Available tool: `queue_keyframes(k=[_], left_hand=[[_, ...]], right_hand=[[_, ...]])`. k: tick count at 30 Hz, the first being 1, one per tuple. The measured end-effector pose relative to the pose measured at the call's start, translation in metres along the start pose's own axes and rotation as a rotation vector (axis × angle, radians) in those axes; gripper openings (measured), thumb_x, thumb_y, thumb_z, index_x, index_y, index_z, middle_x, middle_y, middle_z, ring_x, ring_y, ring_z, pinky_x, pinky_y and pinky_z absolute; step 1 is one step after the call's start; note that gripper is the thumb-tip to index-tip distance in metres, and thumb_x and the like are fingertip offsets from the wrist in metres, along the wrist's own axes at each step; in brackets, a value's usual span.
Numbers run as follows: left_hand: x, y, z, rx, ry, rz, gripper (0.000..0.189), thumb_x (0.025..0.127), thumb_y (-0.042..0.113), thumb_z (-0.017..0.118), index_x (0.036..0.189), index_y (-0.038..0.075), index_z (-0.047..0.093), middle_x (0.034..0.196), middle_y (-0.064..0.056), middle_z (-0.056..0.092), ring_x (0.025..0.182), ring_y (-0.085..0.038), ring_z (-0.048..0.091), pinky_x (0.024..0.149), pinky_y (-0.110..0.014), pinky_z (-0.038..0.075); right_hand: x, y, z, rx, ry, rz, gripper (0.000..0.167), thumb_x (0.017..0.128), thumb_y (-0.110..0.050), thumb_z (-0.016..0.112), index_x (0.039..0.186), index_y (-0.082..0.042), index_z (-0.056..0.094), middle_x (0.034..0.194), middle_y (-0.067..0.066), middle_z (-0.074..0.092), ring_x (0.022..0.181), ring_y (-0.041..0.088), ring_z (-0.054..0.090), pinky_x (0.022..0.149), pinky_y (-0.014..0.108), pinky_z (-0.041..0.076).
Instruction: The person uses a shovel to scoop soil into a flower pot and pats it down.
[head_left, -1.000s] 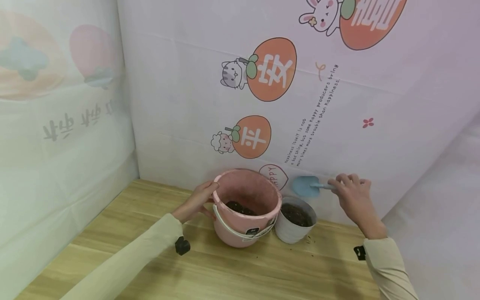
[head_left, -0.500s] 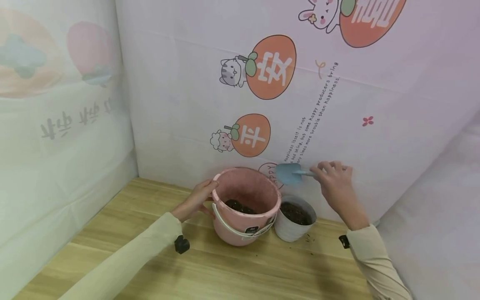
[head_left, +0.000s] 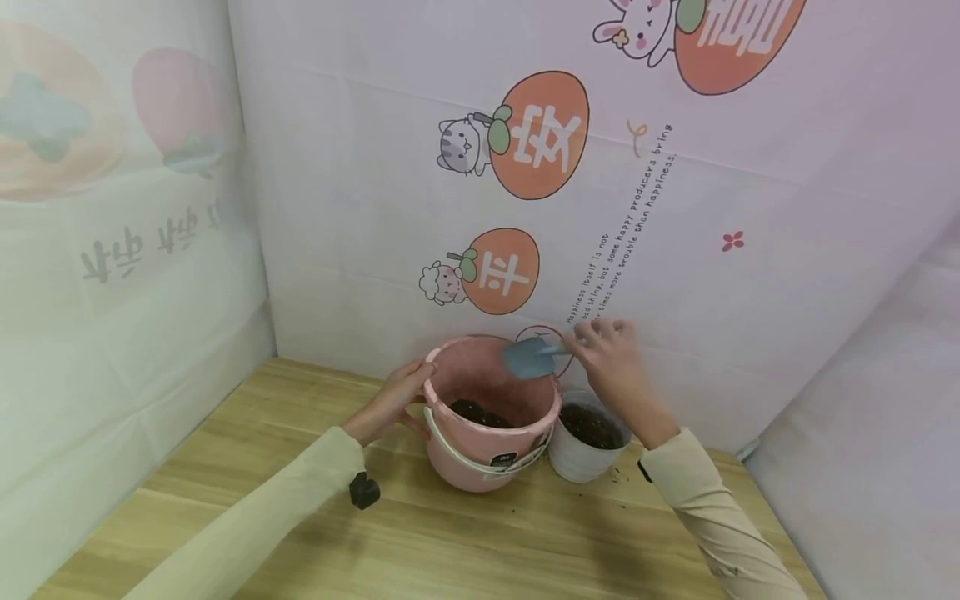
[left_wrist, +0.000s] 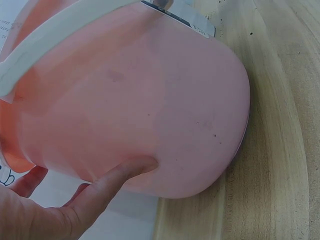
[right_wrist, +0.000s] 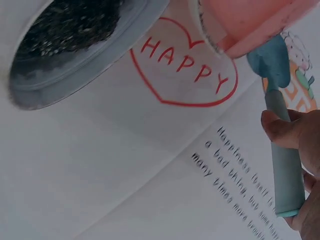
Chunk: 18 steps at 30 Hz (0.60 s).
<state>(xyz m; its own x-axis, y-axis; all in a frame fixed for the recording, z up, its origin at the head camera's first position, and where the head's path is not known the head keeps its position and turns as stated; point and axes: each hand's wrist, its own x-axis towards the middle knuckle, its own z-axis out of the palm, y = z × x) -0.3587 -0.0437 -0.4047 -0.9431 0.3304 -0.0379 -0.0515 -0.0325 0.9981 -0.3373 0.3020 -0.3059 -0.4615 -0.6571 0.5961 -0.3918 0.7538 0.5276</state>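
A pink bucket with a white bail handle and dark soil low inside stands against the wall. My left hand grips its left rim, and in the left wrist view the thumb presses along the bucket's outer side. My right hand holds a small blue garden trowel by its grey-green handle. The trowel's blade overlaps the bucket's back right rim. Just right of the bucket is a white flowerpot, nearly filled with dark soil, below my right forearm.
Bucket and pot sit on a wood-grain tabletop. A few soil crumbs lie beside the pot. A white printed sheet rises right behind them, with more white sheeting at the left and right.
My right hand has carried the trowel leftward, from behind the pot to the bucket's mouth. The left hand keeps its hold on the bucket, which stays in place.
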Motion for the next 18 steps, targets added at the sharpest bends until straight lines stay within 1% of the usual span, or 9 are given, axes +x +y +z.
queue_keyframes(k=[2,5,7,9,12,14,18], left_hand=[[0.000,0.000,0.000,0.000,-0.002,0.000,0.060,0.110,0.040,0.046,0.161,0.010,0.036,0.165,-0.025,0.033,0.137,-0.050,0.051,0.061,-0.051,0.069],[0.001,-0.001,0.001,0.002,-0.005,-0.002,0.059,0.110,0.040,0.047,0.160,0.010,0.038,0.164,-0.025,0.034,0.137,-0.049,0.051,0.062,-0.051,0.069],[0.001,-0.001,0.001,0.002,-0.003,0.002,0.057,0.110,0.040,0.047,0.157,0.009,0.041,0.164,-0.024,0.035,0.136,-0.049,0.051,0.062,-0.051,0.069],[0.001,-0.002,0.001,0.000,-0.001,0.004,0.054,0.110,0.040,0.046,0.153,0.007,0.044,0.163,-0.022,0.036,0.135,-0.049,0.052,0.062,-0.052,0.069],[0.002,-0.003,0.000,-0.003,0.003,0.008,0.051,0.111,0.040,0.045,0.149,0.005,0.046,0.162,-0.021,0.037,0.133,-0.048,0.053,0.062,-0.052,0.069],[0.002,-0.003,0.000,-0.005,0.006,0.005,0.051,0.111,0.040,0.045,0.148,0.006,0.047,0.161,-0.021,0.038,0.132,-0.047,0.054,0.062,-0.052,0.069],[0.003,-0.003,0.001,-0.003,0.011,0.014,0.047,0.111,0.040,0.045,0.142,0.004,0.049,0.158,-0.021,0.040,0.127,-0.044,0.057,0.061,-0.052,0.068]], right_hand=[[0.005,-0.005,0.001,-0.020,-0.020,-0.019,0.040,0.085,0.015,0.067,0.114,-0.012,0.075,0.108,0.011,0.063,0.098,0.035,0.055,0.083,0.054,0.050],[0.012,-0.014,0.000,-0.061,-0.062,-0.050,0.036,0.086,0.011,0.070,0.111,-0.013,0.075,0.110,0.010,0.062,0.098,0.034,0.053,0.084,0.053,0.048],[0.015,-0.020,0.000,-0.081,-0.086,-0.069,0.032,0.085,0.006,0.074,0.110,-0.015,0.076,0.110,0.008,0.062,0.097,0.032,0.052,0.084,0.052,0.047],[0.019,-0.028,0.000,-0.101,-0.113,-0.086,0.027,0.086,-0.003,0.080,0.109,-0.016,0.077,0.110,0.006,0.063,0.097,0.032,0.051,0.085,0.051,0.047],[0.024,-0.039,0.002,-0.125,-0.139,-0.090,0.021,0.084,-0.011,0.084,0.103,-0.017,0.080,0.108,0.005,0.064,0.098,0.031,0.052,0.084,0.050,0.048],[0.028,-0.046,0.003,-0.160,-0.164,-0.087,0.014,0.084,-0.011,0.084,0.097,-0.017,0.080,0.108,0.005,0.065,0.099,0.031,0.053,0.082,0.049,0.049],[0.039,-0.057,0.009,-0.212,-0.234,-0.074,0.011,0.086,-0.007,0.081,0.085,-0.018,0.079,0.108,0.004,0.068,0.103,0.029,0.054,0.080,0.047,0.049]])
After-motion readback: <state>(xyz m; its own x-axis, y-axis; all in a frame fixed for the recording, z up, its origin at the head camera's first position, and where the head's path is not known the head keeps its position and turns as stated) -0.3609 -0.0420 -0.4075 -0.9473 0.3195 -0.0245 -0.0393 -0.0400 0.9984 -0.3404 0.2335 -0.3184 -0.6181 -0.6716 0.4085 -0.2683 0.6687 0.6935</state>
